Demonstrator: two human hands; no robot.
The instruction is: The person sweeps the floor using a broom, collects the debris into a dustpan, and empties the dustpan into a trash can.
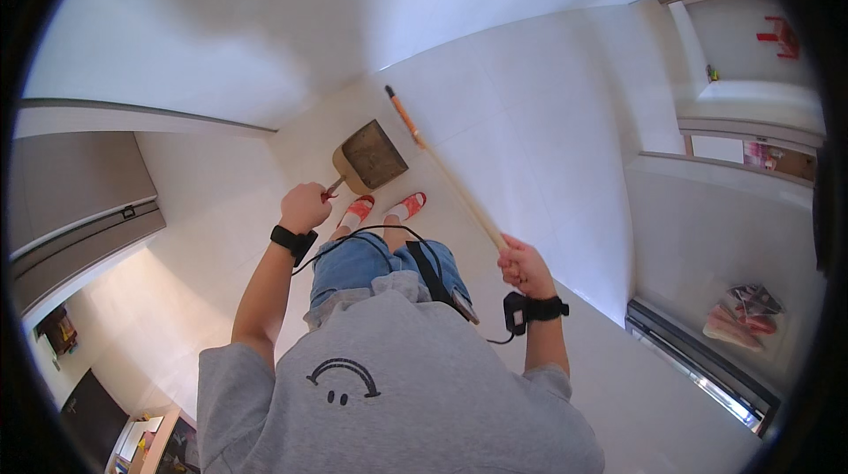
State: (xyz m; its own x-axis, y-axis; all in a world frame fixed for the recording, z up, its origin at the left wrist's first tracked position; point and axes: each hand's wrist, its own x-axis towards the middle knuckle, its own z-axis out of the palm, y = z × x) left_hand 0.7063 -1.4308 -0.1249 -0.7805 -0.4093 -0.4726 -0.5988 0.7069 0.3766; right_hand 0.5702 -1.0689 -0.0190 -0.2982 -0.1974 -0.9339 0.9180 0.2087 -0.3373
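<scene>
My left hand (305, 207) is closed round the handle of a dustpan (374, 156), a worn beige pan with a dark, dirty inside. The pan is held out in front of my feet; whether it touches the floor I cannot tell. In my right hand (526, 268) is a long pale stick (459, 191), gripped near its closer end. It slants away to the far left, past the dustpan's right side, and ends in an orange section with a dark tip. No bristles can be made out on it.
Below the dustpan are my feet in red slippers (407, 205) on pale floor tiles. A smooth pale wall (530, 121) rises ahead and to the right. At right stand a doorway and a small red stool (779, 37). A plastic bag (745, 317) lies at the lower right.
</scene>
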